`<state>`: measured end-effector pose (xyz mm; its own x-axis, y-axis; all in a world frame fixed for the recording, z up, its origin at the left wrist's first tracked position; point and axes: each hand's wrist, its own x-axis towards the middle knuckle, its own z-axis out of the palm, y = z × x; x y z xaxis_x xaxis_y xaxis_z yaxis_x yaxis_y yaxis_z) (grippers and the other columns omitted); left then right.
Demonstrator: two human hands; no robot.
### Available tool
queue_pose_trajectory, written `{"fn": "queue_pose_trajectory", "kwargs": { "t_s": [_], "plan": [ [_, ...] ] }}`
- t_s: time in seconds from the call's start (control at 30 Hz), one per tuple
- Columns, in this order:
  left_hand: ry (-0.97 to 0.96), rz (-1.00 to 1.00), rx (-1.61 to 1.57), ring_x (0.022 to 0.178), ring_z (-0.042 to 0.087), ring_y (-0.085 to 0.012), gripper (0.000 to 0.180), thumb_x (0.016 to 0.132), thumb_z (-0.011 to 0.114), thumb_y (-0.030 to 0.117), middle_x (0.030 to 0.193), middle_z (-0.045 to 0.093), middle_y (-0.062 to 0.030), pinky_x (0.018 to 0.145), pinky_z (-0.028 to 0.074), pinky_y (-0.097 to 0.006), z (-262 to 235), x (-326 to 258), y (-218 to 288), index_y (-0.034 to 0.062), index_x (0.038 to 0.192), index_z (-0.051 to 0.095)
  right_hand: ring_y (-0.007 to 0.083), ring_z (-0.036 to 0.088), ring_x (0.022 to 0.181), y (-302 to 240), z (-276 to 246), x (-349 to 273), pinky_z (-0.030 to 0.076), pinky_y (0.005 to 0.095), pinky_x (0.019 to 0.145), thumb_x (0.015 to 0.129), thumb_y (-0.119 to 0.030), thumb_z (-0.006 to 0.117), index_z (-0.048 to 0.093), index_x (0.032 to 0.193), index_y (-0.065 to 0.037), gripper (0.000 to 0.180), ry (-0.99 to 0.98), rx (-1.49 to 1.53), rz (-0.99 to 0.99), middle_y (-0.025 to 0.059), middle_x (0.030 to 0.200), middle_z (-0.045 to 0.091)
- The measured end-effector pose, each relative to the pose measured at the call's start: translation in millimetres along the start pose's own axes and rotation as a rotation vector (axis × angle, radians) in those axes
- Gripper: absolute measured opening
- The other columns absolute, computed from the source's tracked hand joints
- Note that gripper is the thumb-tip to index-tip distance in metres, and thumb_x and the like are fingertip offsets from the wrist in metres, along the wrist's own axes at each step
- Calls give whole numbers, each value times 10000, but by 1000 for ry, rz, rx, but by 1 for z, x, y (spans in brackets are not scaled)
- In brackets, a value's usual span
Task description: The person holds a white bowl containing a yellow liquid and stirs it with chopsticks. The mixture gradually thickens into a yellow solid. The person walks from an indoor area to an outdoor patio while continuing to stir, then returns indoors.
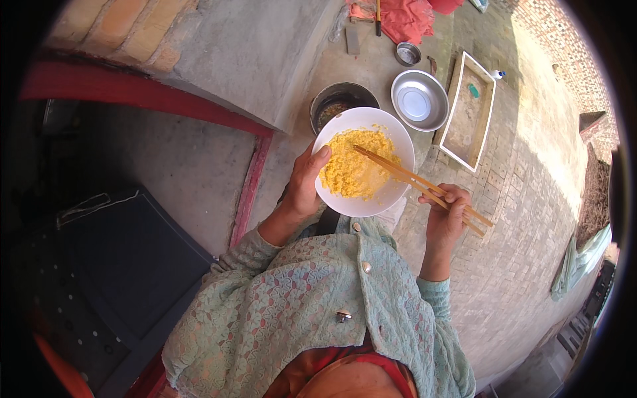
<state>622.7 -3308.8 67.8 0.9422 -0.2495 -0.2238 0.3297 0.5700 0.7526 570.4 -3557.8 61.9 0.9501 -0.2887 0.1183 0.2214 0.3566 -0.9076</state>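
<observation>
A white bowl (406, 149) of crumbly yellow food (345, 166) is held up in front of my body. My left hand (304, 180) grips its left rim, the thumb over the edge and the fingers hidden beneath. In my right hand (448, 211) is a pair of wooden chopsticks (424, 187), their fingers closed around the upper part. The chopstick tips reach into the food near the bowl's middle.
Beyond the bowl stand a dark pot (318, 99), a wide metal basin (434, 99) and a small metal bowl (407, 54). A white-rimmed rectangular tray (458, 136) lies on the brick paving to their right. At left is a red door frame (252, 186).
</observation>
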Motion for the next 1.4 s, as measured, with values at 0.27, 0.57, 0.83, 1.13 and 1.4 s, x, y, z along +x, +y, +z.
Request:
{"fn": "queue_pose_trajectory", "kwargs": {
  "t_s": [0.27, 0.57, 0.83, 1.13, 1.4],
  "plan": [
    [-6, -8, -16, 1095, 534, -173, 458, 948, 397, 272, 1200, 541, -137, 937, 407, -300, -1, 0, 0, -48, 1275, 414, 300, 647, 749, 4, -16, -4, 574, 404, 635, 955, -354, 443, 479, 903, -23, 337, 60, 52, 25, 183, 948, 569],
    [-23, -21, -18, 1093, 534, -172, 459, 946, 402, 269, 1193, 548, -135, 933, 408, -298, -4, 0, 2, -49, 1277, 412, 288, 644, 726, 7, -16, -7, 574, 375, 625, 962, -340, 429, 474, 906, -33, 316, 71, 214, 105, 193, 951, 576],
    [-5, -28, -31, 1107, 525, -172, 467, 948, 397, 274, 1212, 536, -135, 942, 401, -295, -8, -1, -1, -49, 1285, 405, 280, 640, 715, 12, -18, -9, 569, 361, 619, 959, -350, 434, 464, 893, -44, 315, 93, 280, 114, 188, 933, 573],
    [21, -16, -81, 1088, 545, -184, 469, 942, 403, 276, 1195, 549, -141, 930, 416, -304, -7, 3, -3, -54, 1275, 414, 257, 622, 682, 4, -30, -15, 557, 344, 594, 960, -366, 427, 465, 891, -59, 317, 150, 285, 73, 164, 899, 574],
    [91, 26, -94, 1072, 568, -201, 475, 940, 423, 303, 1194, 564, -153, 916, 438, -316, -1, 2, -2, -63, 1240, 457, 231, 616, 705, -30, -86, -22, 547, 318, 584, 958, -359, 439, 484, 904, -71, 296, 240, 246, 0, 142, 920, 581]
  ]
}}
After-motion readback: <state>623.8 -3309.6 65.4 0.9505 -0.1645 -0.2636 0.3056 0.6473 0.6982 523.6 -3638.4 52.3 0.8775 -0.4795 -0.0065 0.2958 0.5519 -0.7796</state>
